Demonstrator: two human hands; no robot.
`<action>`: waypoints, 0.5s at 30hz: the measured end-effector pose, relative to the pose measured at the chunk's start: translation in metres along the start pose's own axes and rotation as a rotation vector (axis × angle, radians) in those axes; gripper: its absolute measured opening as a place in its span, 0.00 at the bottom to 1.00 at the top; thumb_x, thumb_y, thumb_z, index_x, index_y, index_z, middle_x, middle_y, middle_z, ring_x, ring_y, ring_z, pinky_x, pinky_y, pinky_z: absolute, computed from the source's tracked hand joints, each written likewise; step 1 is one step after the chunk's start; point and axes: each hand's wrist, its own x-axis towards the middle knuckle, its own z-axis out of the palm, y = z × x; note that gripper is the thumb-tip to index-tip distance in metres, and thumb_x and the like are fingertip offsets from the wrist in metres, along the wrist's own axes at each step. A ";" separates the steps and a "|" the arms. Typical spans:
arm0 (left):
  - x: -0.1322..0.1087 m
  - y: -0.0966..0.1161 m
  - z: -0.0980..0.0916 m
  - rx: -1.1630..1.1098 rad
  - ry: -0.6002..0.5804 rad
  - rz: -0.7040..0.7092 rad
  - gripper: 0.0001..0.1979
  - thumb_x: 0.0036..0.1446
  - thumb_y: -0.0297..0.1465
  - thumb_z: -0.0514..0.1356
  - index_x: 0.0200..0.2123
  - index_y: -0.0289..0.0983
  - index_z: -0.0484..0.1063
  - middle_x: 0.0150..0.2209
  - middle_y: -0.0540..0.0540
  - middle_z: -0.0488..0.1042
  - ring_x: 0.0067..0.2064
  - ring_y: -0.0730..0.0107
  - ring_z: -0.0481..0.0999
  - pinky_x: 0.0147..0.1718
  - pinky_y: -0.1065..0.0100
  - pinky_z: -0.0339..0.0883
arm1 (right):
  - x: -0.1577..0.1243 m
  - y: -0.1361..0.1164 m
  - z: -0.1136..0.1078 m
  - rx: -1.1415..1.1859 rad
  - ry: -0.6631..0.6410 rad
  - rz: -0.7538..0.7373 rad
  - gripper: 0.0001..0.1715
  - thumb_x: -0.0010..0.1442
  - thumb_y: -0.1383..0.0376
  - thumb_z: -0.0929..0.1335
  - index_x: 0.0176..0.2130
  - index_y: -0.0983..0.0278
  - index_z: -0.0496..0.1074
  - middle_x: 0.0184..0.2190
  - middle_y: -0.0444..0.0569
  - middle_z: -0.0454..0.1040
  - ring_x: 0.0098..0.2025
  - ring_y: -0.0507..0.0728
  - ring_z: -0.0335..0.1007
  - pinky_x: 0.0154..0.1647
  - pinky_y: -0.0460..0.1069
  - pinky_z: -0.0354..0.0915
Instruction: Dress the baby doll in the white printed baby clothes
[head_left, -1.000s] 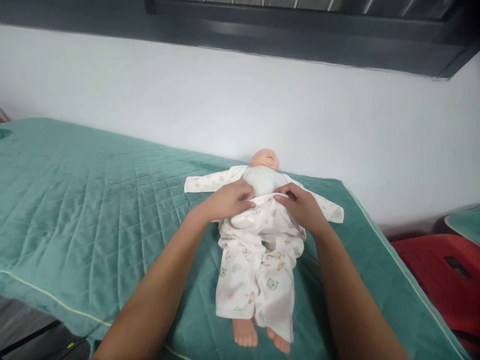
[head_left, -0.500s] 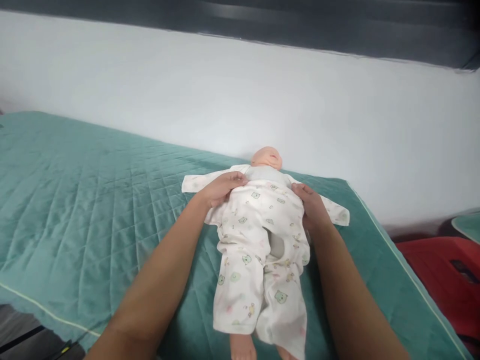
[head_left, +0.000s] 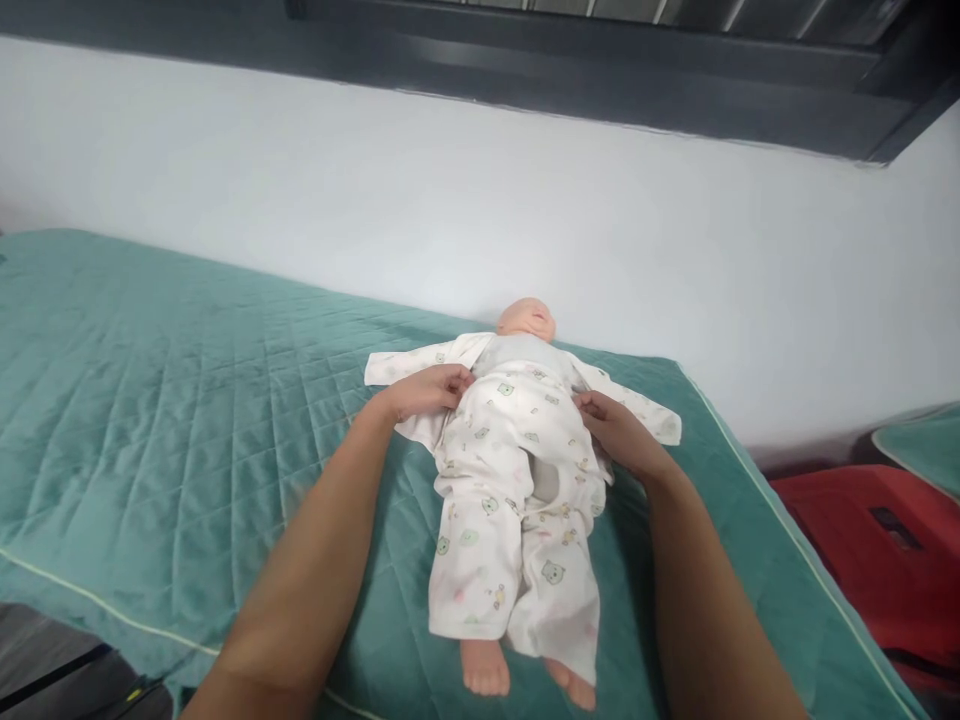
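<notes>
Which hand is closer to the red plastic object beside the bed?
Right. The right hand holds the doll's clothes on the side facing the red object; the left hand holds them on the far side.

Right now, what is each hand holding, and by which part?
Both hands grip the printed trousers on the doll by the waistband: left hand at one side, right hand at the other, as far as the fabric folds show.
</notes>
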 end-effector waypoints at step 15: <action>0.020 0.000 0.023 0.211 0.600 0.203 0.07 0.53 0.33 0.59 0.33 0.36 0.71 0.33 0.48 0.74 0.35 0.70 0.71 0.37 0.70 0.63 | 0.013 0.007 0.015 -0.257 0.290 -0.007 0.07 0.43 0.65 0.68 0.28 0.61 0.67 0.27 0.46 0.74 0.32 0.58 0.67 0.34 0.51 0.61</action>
